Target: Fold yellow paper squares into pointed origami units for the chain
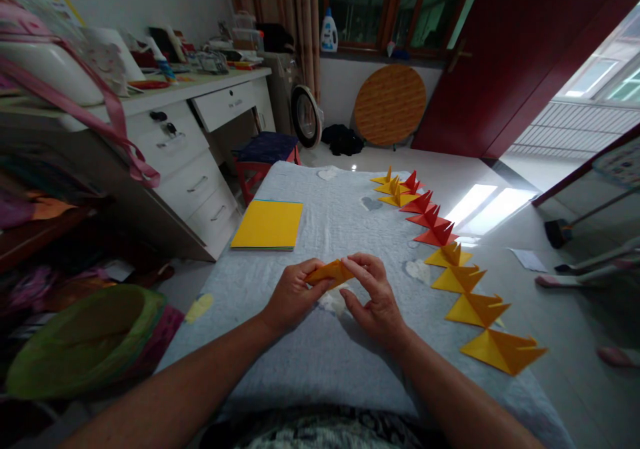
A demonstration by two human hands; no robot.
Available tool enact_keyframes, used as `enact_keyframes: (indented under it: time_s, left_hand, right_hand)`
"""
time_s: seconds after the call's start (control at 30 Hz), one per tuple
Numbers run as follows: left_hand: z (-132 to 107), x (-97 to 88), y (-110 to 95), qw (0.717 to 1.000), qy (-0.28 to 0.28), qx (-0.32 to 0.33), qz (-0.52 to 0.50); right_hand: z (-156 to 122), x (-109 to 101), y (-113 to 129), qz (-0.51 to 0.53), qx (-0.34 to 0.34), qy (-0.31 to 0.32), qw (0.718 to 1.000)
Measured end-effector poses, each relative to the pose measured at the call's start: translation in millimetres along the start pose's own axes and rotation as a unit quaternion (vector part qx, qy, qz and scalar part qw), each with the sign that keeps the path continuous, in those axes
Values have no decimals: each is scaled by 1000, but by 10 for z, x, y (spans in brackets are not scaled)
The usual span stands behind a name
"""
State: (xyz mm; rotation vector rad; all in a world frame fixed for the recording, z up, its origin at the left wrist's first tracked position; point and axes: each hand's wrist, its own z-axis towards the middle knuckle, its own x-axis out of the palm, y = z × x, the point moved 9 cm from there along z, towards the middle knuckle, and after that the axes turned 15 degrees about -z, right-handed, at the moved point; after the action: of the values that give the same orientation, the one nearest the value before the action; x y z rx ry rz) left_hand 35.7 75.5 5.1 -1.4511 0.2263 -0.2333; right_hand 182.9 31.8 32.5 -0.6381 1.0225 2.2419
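My left hand (293, 295) and my right hand (373, 295) meet over the middle of a grey cloth-covered table (320, 355). Together they pinch a small folded piece of yellow-orange paper (331, 272), the left at its left end, the right at its right end. Both hands are closed on it, fingers curled. A stack of yellow square sheets (269, 225) lies on the cloth ahead and to the left. Along the table's right edge runs a row of several folded paper pieces, yellow ones (503, 350) near me, red ones (430, 219) farther off.
A white desk with drawers (200, 135) stands at the left, cluttered on top. A green basket (85, 339) sits low at my left. A red stool (263, 155) is beyond the table. The tiled floor lies to the right, with a dark red door (515, 55) behind.
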Motion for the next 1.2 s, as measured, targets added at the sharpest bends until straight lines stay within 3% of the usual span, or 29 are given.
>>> enact_keyframes:
  time_s: [0.63, 1.2]
  left_hand:
    - [2, -44, -119, 998, -18, 60, 30]
    - [-43, 17, -145, 985, 16, 115, 127]
  right_hand:
    - [-15, -27, 77, -16, -24, 14, 999]
    - [-13, -30, 39, 27, -7, 31, 999]
